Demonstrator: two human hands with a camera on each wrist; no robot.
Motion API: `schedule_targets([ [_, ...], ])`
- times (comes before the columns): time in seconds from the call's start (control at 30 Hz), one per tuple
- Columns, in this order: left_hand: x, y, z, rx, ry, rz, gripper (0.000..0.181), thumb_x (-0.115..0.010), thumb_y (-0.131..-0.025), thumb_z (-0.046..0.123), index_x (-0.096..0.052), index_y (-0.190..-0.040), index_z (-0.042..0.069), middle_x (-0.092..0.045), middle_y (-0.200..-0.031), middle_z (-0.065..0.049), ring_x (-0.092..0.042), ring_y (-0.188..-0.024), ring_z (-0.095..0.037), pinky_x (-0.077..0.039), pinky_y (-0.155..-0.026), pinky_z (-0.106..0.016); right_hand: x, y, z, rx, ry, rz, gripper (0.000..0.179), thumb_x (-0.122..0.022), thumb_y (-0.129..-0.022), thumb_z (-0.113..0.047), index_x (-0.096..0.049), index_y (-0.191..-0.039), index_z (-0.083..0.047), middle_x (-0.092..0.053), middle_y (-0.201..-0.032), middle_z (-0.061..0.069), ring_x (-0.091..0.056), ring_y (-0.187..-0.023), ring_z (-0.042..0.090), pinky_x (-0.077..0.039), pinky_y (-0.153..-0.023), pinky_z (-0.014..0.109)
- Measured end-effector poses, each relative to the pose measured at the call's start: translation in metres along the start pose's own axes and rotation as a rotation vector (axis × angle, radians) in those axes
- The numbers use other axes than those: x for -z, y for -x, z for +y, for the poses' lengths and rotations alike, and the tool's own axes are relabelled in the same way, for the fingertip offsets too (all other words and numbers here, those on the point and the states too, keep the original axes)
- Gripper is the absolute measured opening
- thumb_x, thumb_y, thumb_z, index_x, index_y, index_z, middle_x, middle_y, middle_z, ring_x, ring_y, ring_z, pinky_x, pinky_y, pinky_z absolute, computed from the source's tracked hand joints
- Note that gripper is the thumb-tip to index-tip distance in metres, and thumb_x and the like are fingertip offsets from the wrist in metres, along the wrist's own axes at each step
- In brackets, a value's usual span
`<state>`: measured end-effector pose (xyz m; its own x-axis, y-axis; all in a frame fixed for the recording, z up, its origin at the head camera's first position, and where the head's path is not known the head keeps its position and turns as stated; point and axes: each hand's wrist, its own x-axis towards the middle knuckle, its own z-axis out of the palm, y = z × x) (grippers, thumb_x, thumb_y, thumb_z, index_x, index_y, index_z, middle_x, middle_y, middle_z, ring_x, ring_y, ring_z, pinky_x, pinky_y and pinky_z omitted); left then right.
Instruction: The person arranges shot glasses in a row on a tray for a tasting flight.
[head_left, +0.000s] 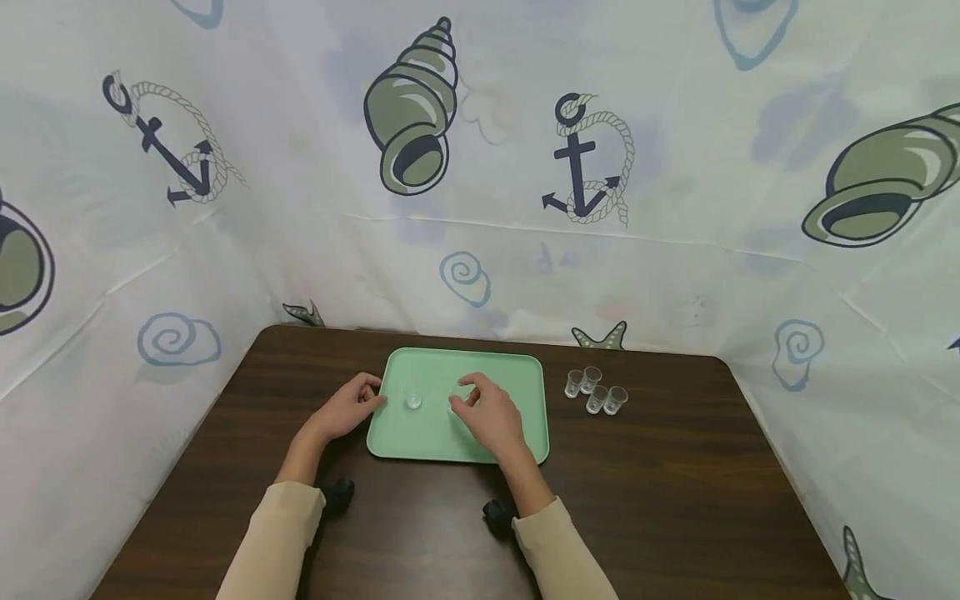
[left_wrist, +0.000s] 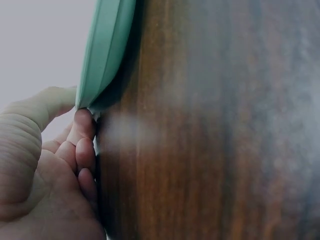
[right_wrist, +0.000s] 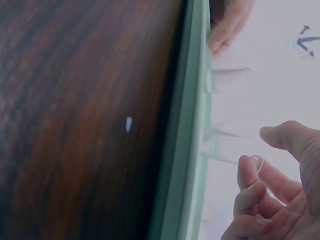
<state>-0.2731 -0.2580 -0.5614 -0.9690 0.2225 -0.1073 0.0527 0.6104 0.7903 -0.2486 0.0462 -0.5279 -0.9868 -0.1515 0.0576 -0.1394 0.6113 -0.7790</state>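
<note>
A light green tray (head_left: 420,442) lies on the dark wooden table. At its left side my left hand (head_left: 347,407) pinches the rim (left_wrist: 102,55), thumb above and fingertips below in the left wrist view. One small clear cup (head_left: 413,400) stands upright on the left part of the tray. A second clear cup (right_wrist: 210,145) stands beside it, partly hidden behind my right hand (head_left: 491,415) in the head view. The right thumb and fingers are spread apart close to that second cup's upper end, gripping nothing.
Several more clear cups (head_left: 597,400) stand grouped on the table (head_left: 675,483) to the right of the tray. A patterned cloth (head_left: 510,275) with shells and anchors hangs behind the table and along both sides.
</note>
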Motion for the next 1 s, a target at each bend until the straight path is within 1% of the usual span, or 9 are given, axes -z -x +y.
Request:
schedule_targets([
  [0.13,-0.004,-0.007,0.002,-0.001,-0.001,-0.003,0.047,-0.060,-0.112,0.024,-0.048,-0.147,-0.005,-0.059,-0.095,-0.011,-0.049,-0.076,-0.021,-0.043,-0.073,-0.035,-0.001,-0.004,-0.001,0.009,0.031,-0.009,0.039,-0.071,-0.103,-0.042,-0.071,-0.137,-0.022,-0.071,-0.095,-0.005,-0.057,-0.061,0.014,-0.044,-0.055,0.033],
  [0.23,-0.005,-0.009,0.003,0.001,0.000,-0.008,0.048,-0.059,-0.113,0.024,-0.047,-0.148,-0.005,-0.059,-0.096,-0.010,-0.049,-0.076,-0.020,-0.043,-0.073,-0.035,-0.004,-0.007,-0.001,0.014,0.054,-0.015,0.040,-0.072,-0.102,-0.043,-0.071,-0.137,-0.023,-0.070,-0.095,-0.006,-0.056,-0.061,0.012,-0.043,-0.053,0.031],
  [0.43,-0.004,-0.005,0.001,0.015,-0.013,-0.001,0.044,-0.058,-0.113,0.023,-0.048,-0.146,-0.005,-0.056,-0.093,-0.009,-0.047,-0.074,-0.019,-0.042,-0.073,-0.033,-0.013,-0.012,-0.007,0.029,0.078,-0.040,0.040,-0.073,-0.102,-0.043,-0.070,-0.137,-0.023,-0.067,-0.090,-0.009,-0.054,-0.061,0.009,-0.043,-0.052,0.029],
  [0.67,-0.001,-0.002,0.004,-0.018,0.001,0.008,0.044,-0.057,-0.114,0.022,-0.047,-0.146,-0.007,-0.055,-0.093,-0.009,-0.046,-0.073,-0.018,-0.042,-0.074,-0.032,-0.020,-0.015,-0.015,0.029,0.091,-0.028,0.039,-0.074,-0.102,-0.042,-0.070,-0.136,-0.025,-0.066,-0.088,-0.010,-0.054,-0.061,0.009,-0.043,-0.052,0.030],
  [0.9,-0.003,-0.001,0.006,0.000,0.012,0.017,0.044,-0.057,-0.113,0.020,-0.047,-0.147,-0.007,-0.054,-0.093,-0.009,-0.046,-0.074,-0.018,-0.041,-0.073,-0.033,-0.023,-0.015,-0.017,0.024,0.144,-0.017,0.038,-0.074,-0.102,-0.044,-0.071,-0.135,-0.026,-0.069,-0.091,-0.012,-0.056,-0.062,0.007,-0.044,-0.053,0.028],
  [1.0,-0.004,0.001,0.005,0.016,0.010,0.022,0.045,-0.056,-0.114,0.021,-0.046,-0.148,-0.005,-0.054,-0.093,-0.008,-0.046,-0.075,-0.018,-0.041,-0.073,-0.032,-0.024,-0.014,-0.017,0.023,0.146,-0.007,0.038,-0.075,-0.101,-0.044,-0.071,-0.134,-0.025,-0.070,-0.092,-0.011,-0.056,-0.062,0.007,-0.044,-0.053,0.028],
])
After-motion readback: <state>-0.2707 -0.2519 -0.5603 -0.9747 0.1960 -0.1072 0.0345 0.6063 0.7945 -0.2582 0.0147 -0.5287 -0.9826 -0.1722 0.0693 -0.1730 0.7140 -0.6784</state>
